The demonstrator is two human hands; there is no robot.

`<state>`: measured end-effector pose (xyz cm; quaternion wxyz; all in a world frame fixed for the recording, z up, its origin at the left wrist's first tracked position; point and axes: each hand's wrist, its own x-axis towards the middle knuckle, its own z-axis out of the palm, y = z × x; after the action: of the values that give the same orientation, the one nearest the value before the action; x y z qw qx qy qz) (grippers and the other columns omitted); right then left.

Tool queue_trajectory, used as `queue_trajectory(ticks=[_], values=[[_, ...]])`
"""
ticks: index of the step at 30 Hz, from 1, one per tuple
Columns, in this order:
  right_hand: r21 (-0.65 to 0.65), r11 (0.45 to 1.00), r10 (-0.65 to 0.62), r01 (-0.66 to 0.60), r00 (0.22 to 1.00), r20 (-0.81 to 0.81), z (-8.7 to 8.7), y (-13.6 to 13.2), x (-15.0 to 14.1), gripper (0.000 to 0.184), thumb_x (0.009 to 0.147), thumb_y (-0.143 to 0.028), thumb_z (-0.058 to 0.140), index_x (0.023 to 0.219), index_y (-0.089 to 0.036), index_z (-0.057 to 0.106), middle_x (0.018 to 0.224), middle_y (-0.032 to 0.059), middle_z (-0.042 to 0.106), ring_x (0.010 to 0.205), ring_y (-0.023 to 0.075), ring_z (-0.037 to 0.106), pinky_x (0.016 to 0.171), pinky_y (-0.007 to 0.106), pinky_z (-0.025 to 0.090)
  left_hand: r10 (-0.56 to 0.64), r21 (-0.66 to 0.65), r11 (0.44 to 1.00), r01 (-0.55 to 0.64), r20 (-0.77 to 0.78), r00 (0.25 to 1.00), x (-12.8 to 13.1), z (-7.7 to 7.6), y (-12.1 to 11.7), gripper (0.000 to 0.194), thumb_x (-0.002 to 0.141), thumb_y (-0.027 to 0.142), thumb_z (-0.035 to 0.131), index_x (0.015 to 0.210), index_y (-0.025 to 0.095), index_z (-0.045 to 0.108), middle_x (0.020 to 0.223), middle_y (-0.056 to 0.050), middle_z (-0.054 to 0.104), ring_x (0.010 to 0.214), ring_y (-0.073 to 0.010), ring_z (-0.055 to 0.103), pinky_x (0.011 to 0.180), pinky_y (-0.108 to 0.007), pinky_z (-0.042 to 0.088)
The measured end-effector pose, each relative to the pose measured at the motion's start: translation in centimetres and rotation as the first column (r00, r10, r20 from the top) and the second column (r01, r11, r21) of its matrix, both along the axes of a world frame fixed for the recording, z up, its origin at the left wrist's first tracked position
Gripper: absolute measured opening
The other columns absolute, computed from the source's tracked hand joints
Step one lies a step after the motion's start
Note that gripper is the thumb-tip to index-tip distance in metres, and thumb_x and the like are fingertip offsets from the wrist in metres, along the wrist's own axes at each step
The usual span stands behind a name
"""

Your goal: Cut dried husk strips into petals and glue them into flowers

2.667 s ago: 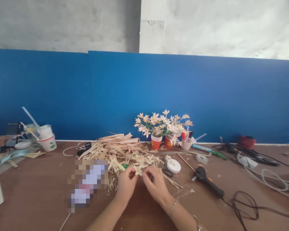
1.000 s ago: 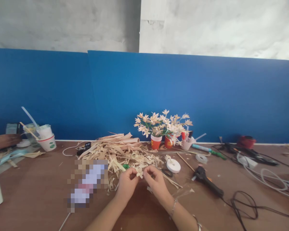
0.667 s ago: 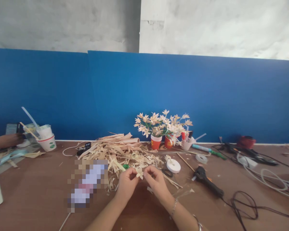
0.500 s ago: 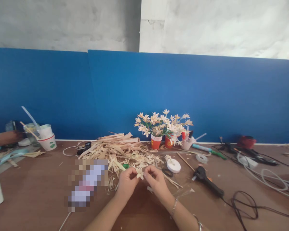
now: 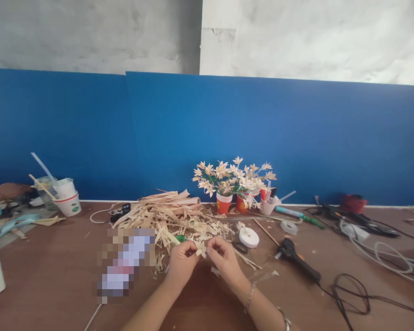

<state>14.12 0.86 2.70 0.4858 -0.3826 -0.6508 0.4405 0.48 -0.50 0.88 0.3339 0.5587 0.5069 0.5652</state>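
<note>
Between my two hands is a small cream-coloured artificial flower point(image 5: 201, 249) with pointed petals, low over the table. My left hand point(image 5: 182, 262) is closed in a pinch on its left side. From the right, my right hand point(image 5: 225, 258) pinches at the edge of a petal, thumb and forefinger together. Just beyond my fingers lies a heap of dry, pale husk strips point(image 5: 179, 218). A white disc-shaped roll point(image 5: 249, 237) sits to the right of my right hand, beside a dark ring point(image 5: 240, 247).
Finished-looking flowers point(image 5: 234, 177) stand in red paper cups point(image 5: 223, 205) at the back. On the right lie a black glue gun point(image 5: 298, 261), tape point(image 5: 289, 226) and tangled cables point(image 5: 355, 294). A blurred-out object point(image 5: 126, 266) lies left. Another person's hand point(image 5: 12, 193) is at far left, near cups point(image 5: 69, 205).
The flower has shifted very slightly between my fingers, while my hands stay nearly in place. At far left, the other person's hand has moved a little.
</note>
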Motion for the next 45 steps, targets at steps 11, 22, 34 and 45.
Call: queue_trajectory(ticks=[11,22,34,45], values=[[-0.067,0.998,0.000,-0.003,0.999,-0.051,-0.2,0.3,0.0,0.021,0.072,-0.034,0.057,0.062,-0.018,0.048,0.057,-0.0036,0.046,0.052,0.0094,0.041,0.047,0.020,0.033,-0.045,0.041,0.998,0.047,-0.051,0.998,0.3,0.5,-0.5,0.016,0.064,0.017,0.059,0.049,0.016,0.056,0.049,0.002,0.055,0.050,-0.0109,0.048,0.051,-0.020,0.037],[-0.135,0.987,0.073,-0.088,0.991,-0.109,-0.3,0.6,0.2,0.028,0.076,-0.039,0.053,0.060,-0.018,0.045,0.051,-0.0061,0.039,0.047,0.0075,0.033,0.045,0.020,0.028,0.005,0.049,0.999,0.000,-0.108,0.994,0.1,0.3,-0.4,0.015,0.065,0.014,0.054,0.050,0.016,0.054,0.050,0.002,0.054,0.051,-0.0114,0.049,0.052,-0.020,0.037],[-0.104,0.994,0.036,-0.039,0.999,-0.030,0.0,0.6,0.2,0.016,0.067,-0.027,0.055,0.057,-0.017,0.049,0.053,-0.0036,0.046,0.052,0.0092,0.039,0.049,0.020,0.031,-0.006,0.018,1.000,0.007,-0.045,0.999,0.0,0.4,-0.2,0.014,0.063,0.014,0.057,0.049,0.016,0.055,0.048,0.003,0.055,0.049,-0.0111,0.049,0.050,-0.020,0.037],[-0.127,0.991,0.023,-0.031,0.998,-0.066,0.1,0.7,0.2,0.016,0.065,-0.027,0.057,0.056,-0.017,0.048,0.049,-0.0050,0.044,0.046,0.0076,0.036,0.046,0.020,0.030,-0.061,-0.020,0.998,0.062,0.044,0.997,0.2,0.9,-0.3,0.014,0.061,0.013,0.059,0.047,0.017,0.055,0.047,0.002,0.057,0.048,-0.0119,0.052,0.051,-0.021,0.040]])
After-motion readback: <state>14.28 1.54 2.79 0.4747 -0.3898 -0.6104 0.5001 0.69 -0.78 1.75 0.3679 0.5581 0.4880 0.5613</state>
